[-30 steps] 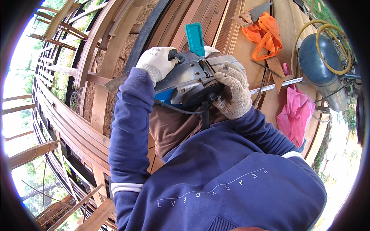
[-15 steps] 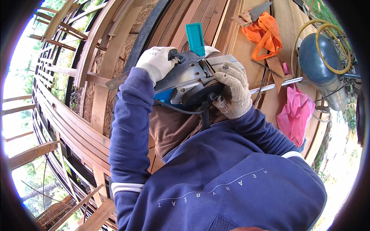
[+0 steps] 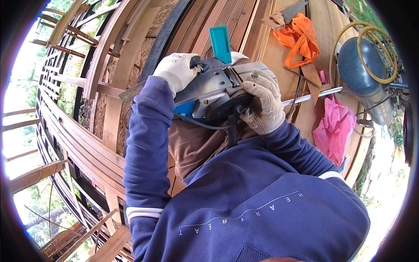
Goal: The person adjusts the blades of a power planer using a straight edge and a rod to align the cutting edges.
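A blue and grey electric planer sits on long wooden boards in front of me. My left hand, in a white glove, is closed on the black front knob of the planer. A knitted beige glove covers my right hand, which grips the planer's rear handle. Under the tool lies a long metal ruler, sticking out to both sides. A black power cord hangs from the tool toward my body.
An orange cloth and a hand saw lie on the boards beyond. At the right are a pink cloth, a blue tank and a coiled yellow hose. Timber framing drops away at left.
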The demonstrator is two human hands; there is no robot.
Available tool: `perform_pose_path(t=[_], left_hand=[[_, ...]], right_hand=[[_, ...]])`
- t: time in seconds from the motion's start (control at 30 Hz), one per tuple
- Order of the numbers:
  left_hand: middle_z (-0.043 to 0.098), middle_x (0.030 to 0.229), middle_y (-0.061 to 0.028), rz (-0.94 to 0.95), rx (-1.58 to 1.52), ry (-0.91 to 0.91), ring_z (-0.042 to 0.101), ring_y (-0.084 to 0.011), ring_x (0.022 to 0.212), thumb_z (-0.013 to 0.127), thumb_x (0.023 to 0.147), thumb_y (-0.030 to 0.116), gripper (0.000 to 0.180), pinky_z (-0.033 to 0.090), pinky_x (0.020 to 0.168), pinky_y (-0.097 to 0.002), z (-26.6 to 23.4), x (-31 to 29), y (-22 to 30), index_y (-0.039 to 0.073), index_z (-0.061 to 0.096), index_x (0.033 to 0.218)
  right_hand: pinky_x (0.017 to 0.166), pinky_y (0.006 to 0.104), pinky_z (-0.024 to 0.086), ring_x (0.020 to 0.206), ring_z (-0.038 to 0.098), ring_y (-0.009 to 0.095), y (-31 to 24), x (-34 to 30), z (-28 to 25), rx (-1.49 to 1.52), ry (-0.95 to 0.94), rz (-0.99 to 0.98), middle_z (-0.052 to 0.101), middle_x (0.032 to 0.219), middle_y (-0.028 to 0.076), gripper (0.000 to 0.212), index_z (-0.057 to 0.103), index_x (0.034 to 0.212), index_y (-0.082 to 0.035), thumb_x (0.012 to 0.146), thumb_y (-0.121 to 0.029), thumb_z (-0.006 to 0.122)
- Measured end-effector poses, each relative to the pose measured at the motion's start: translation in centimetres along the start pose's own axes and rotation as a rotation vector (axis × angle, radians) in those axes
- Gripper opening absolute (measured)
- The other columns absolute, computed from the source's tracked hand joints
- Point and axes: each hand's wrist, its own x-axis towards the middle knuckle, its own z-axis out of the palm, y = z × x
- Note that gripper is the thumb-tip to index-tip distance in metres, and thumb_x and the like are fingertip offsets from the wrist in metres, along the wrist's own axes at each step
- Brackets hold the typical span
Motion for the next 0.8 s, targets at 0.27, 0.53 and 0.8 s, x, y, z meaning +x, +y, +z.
perform_pose_path(t=[0.27,0.53,0.8], left_hand=[[0.069,0.096,-0.0200,0.008,-0.023,-0.011,0.065,-0.0399,0.095,0.064,0.092,0.026,0.024,0.051,0.083,-0.0463,0.09,0.11,-0.26,0.007,0.068,0.106],[0.069,0.096,-0.0197,0.016,-0.018,0.000,0.065,-0.0392,0.094,0.064,0.091,0.026,0.023,0.051,0.081,-0.0462,0.31,0.23,-0.32,0.008,0.068,0.105],[0.069,0.096,-0.0194,0.007,-0.016,0.002,0.065,-0.0393,0.094,0.063,0.091,0.026,0.023,0.051,0.081,-0.0465,0.45,0.20,-0.48,0.008,0.068,0.105]], right_hand=[[0.105,0.0546,0.040,0.121,0.055,0.044,-0.05,0.08,-0.34,0.008,-0.048,0.004,0.059,0.125,0.020,0.060,0.061,0.121,-0.007,0.068,-0.018,0.086],[0.105,0.0548,0.040,0.122,0.054,0.044,-0.13,0.00,-0.38,-0.001,-0.039,0.014,0.060,0.124,0.019,0.058,0.062,0.121,-0.007,0.069,-0.019,0.085],[0.106,0.0551,0.039,0.123,0.054,0.043,-0.36,0.44,-0.65,-0.014,-0.066,-0.006,0.062,0.122,0.017,0.059,0.062,0.122,-0.007,0.067,-0.017,0.084]])
